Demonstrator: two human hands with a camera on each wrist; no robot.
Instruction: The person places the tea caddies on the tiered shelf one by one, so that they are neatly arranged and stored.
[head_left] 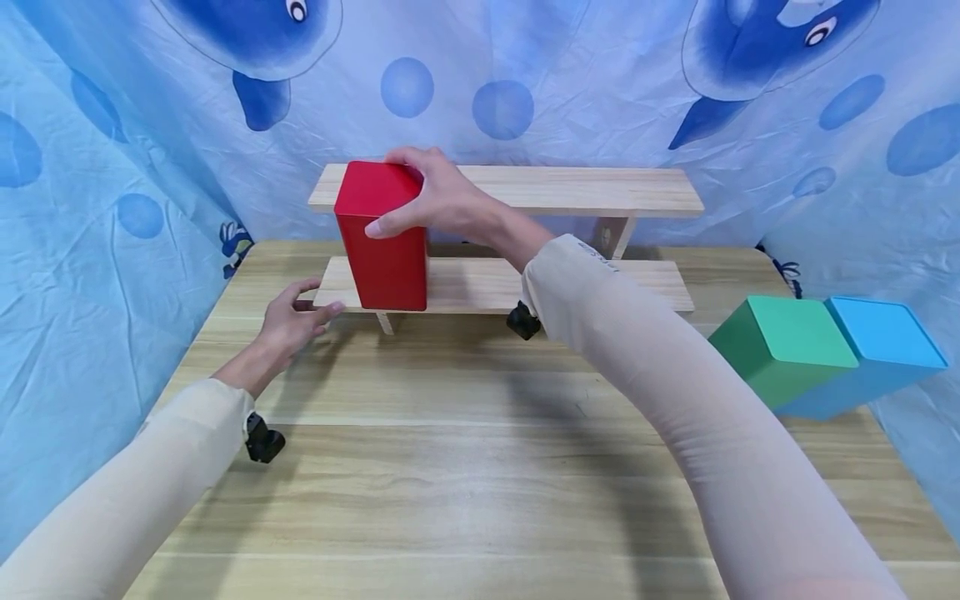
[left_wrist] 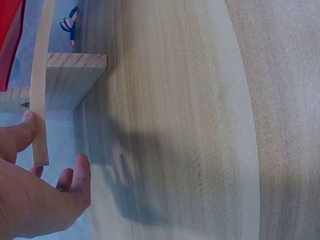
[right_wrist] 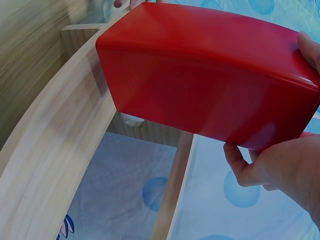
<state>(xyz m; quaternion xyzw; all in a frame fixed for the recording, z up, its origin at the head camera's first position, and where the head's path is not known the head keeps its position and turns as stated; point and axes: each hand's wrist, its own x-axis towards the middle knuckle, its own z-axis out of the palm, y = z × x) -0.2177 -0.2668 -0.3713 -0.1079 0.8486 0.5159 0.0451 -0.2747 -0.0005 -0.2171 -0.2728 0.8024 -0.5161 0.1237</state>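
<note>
Seemingly shelving the red box [head_left: 386,262] at ten o'clock, the right hand [head_left: 438,196] pinched it (left hand [head_left: 288,321] at nine, fingers loosely spread), with squaring likely needed.

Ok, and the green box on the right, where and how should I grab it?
Likely near the top of the green box, coming from above, spanning front to back: its flat top faces up, while the blue box stands close along its right side.

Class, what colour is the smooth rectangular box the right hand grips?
Red box, clearest in the right wrist view.
</note>
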